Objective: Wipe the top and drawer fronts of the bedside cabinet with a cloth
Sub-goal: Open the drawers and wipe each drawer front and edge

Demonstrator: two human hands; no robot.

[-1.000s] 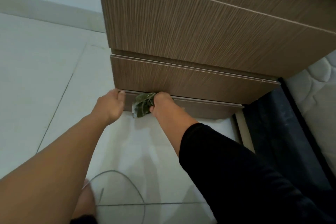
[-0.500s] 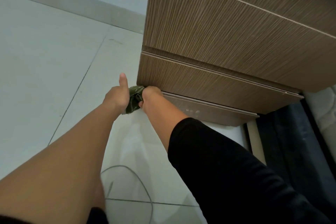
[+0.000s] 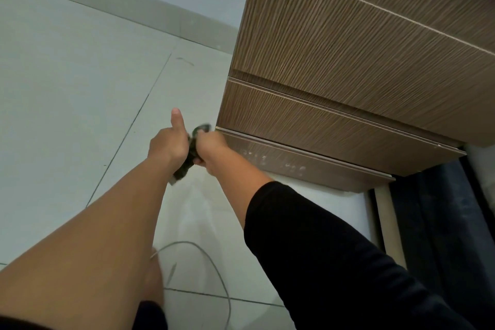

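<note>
While both hands meet just off the lower left corner of the bedside cabinet (image 3: 361,56), the dark green cloth (image 3: 188,158) sits bunched between them. The right hand (image 3: 211,149) has its grip curled round the cloth's upper part. The left hand (image 3: 168,143) closes its fingers against the cloth from the other side, with the thumb sticking straight up, clear of the fabric. A loose end of the cloth hangs below both grips, over the floor (image 3: 67,88).

Right beside the right grip, touching or nearly so, is the left end of the bottom panel (image 3: 308,166), the lowest strip of the cabinet front. It carries pale smudges a little way to the right of the grip. Above that grip runs the lower drawer front (image 3: 321,126), and higher again the taller upper drawer front (image 3: 361,35). The cabinet top is out of view.

The step in hand looks like the low front wipe, paused at the corner to regather or refold the cloth. Next, a clean face of the cloth should be pressed flat to the panel and drawn rightward, away from the left grip, over the smudges. One hand could do that; the other may let go. A thin grey cable (image 3: 211,262) loops on the tiles below both forearms, near enough to snag a knee or foot.
</note>
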